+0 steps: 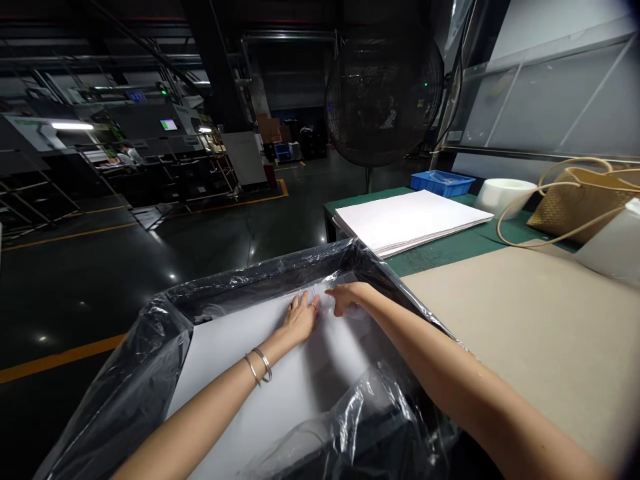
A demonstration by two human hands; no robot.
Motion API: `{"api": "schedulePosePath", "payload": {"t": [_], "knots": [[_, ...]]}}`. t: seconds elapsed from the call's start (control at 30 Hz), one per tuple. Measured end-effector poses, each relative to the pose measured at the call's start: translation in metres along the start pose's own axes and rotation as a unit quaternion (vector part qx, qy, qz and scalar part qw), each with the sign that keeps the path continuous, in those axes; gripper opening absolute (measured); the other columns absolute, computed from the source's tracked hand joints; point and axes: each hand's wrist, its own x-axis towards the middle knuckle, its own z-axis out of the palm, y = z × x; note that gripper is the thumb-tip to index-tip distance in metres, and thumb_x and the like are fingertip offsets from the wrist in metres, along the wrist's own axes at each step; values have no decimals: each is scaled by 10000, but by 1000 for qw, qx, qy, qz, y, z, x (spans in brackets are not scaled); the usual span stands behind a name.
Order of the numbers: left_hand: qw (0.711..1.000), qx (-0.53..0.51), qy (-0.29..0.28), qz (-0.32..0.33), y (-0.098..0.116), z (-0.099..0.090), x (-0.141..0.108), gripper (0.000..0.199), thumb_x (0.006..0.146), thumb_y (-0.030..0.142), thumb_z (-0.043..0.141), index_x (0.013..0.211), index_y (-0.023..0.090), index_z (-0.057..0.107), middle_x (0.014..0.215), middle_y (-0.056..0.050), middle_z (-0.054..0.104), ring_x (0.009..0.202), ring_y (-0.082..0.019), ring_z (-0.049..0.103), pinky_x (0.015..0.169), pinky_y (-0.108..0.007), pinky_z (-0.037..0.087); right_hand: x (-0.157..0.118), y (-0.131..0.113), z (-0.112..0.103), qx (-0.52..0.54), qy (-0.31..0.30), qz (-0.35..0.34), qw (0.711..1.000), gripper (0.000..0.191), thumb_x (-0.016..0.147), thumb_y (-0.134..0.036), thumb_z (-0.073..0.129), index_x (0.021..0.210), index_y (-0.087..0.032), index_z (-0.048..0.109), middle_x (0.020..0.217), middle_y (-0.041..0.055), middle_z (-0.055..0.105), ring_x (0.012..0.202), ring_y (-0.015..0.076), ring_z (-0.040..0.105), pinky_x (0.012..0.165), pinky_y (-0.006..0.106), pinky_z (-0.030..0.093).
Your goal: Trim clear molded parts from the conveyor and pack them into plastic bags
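A large white sheet (240, 360) lies inside a black bin lined with clear plastic film (160, 333). My left hand (301, 316), with two metal bangles (259, 366) on its wrist, rests on the sheet near its far edge, fingers spread and pointing forward. Just to its right, my right hand (345, 297) is at the sheet's far right corner, index finger stretched toward the left hand and the other fingers curled downward. Whether the right fingers pinch the sheet or film is too small to tell. The film also covers part of the sheet at the near right.
On the green table (435, 250) right of the bin are a stack of white sheets (410, 217), a blue crate (443, 183), a white roll (505, 195), a woven bag (580, 200) and a beige board (530, 320). A large fan (385, 100) stands behind; machines are at left.
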Motion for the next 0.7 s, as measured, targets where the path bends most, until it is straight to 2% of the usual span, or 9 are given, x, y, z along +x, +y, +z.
{"api": "schedulePosePath", "payload": {"t": [0.17,0.3,0.4,0.47,0.6,0.7], "knots": [[988,-149,-14,-30,4,-21,-1,374,871,326,503,1204,166,450,1121,-87,548,905,-192,586,759,-392,507,-11,-18,-3,103,56,-26,993,330,877,-338,492,1147,-148,488,1057,67,560,845,151,581,709,335,513],[981,-173,-15,-89,-19,-30,-17,318,879,304,495,1156,149,480,1011,-66,584,789,-153,603,666,-328,528,-16,-34,-1,142,77,-55,985,331,877,-346,491,1143,-147,490,1026,61,569,810,141,585,679,316,517],[983,-112,9,-145,-45,-33,-29,303,870,299,509,1131,146,496,1012,-65,580,800,-157,598,675,-336,523,-26,-34,-11,136,125,-51,982,334,875,-345,493,1148,-154,489,1063,69,557,851,154,578,712,335,511],[986,-48,29,-159,-59,-36,-35,310,862,293,521,1136,150,497,1069,-76,561,877,-183,585,736,-377,510,-39,-32,-22,131,156,-60,977,341,883,-357,476,1157,-154,482,1056,68,561,835,148,582,702,330,512],[990,81,47,-104,-73,-35,-45,334,835,264,556,1150,165,503,1280,-95,441,1132,-265,456,915,-500,397,-85,-27,-45,95,220,-81,968,362,879,-364,480,1174,-154,479,1018,59,591,824,152,592,734,339,500],[988,143,38,-45,-76,-28,-43,330,838,250,552,1153,164,506,1313,-94,420,1182,-273,416,947,-512,365,-141,-16,-57,50,284,-80,954,361,840,-342,540,1162,-180,516,1010,47,623,913,199,587,803,324,454]]}}
